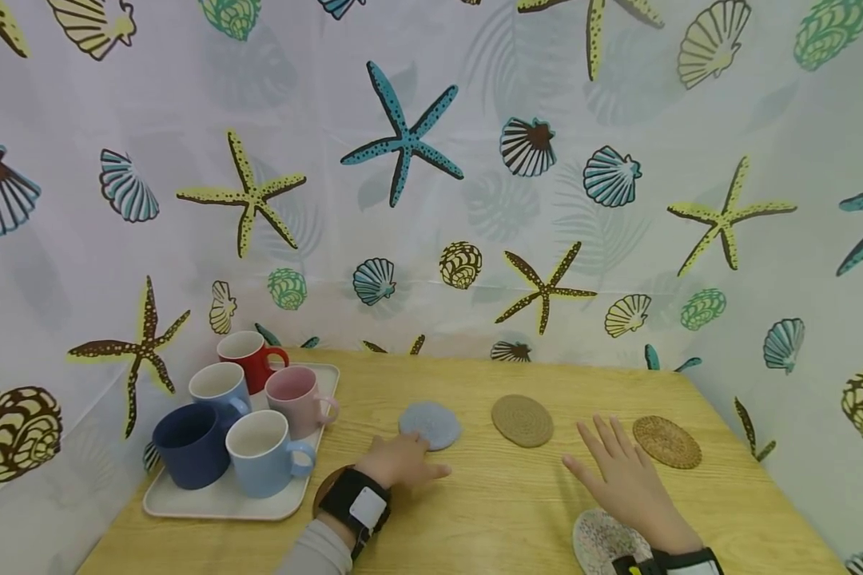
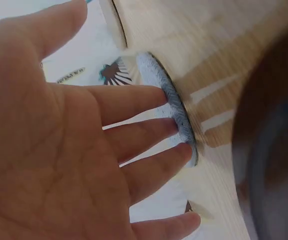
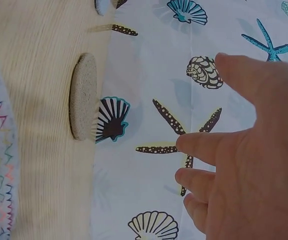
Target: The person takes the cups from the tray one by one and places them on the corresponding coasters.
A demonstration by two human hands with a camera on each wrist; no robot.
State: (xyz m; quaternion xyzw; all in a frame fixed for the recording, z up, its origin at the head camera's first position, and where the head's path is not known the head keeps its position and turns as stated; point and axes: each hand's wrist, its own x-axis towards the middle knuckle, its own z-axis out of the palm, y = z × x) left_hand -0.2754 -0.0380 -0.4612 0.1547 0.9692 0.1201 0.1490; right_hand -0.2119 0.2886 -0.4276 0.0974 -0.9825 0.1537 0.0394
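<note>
Left hand (image 1: 400, 461) flat with fingertips on the blue coaster (image 1: 430, 424) mid-table, right hand (image 1: 622, 476) spread open and holding nothing, so could easily just skid away instead of lifting.

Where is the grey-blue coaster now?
In the head view the grey-blue coaster lies on the table, right of the tray, with the left hand touching its near edge.

Grey sleeve (image 1: 316, 553), black wrist straps (image 1: 355, 505), white plates
</note>
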